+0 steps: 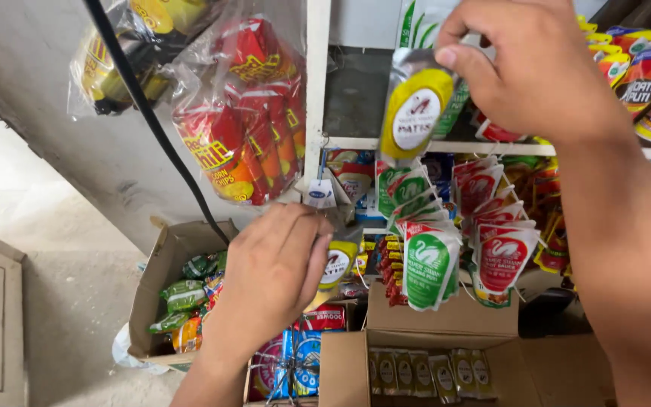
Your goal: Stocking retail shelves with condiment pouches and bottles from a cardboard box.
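**Yellow sauce pouches at the hanging display**

Yellow foil sauce pouch with a round white label (414, 113) hangs at the top of the view, pinched at its upper edge between thumb and fingers of the right hand (525, 64), which is closed on it. A second yellow pouch (338, 264) sits lower, just beside the left hand (276, 267); the fingers of that hand are curled closed around its upper edge.

Surroundings:
- White shelf frame (316, 90) stands between the two hands.
- Green-and-white pouches (427, 267) and red-and-white pouches (500, 256) hang in overlapping strips directly below the upper pouch.
- Clear plastic bag of red snack packets (246, 113) hangs left of the frame, crossed by a black cable (152, 120).
- Open cardboard box of green packets (163, 279) sits on the floor at left.
- Cardboard box of olive sachets (427, 373) sits below the strips.
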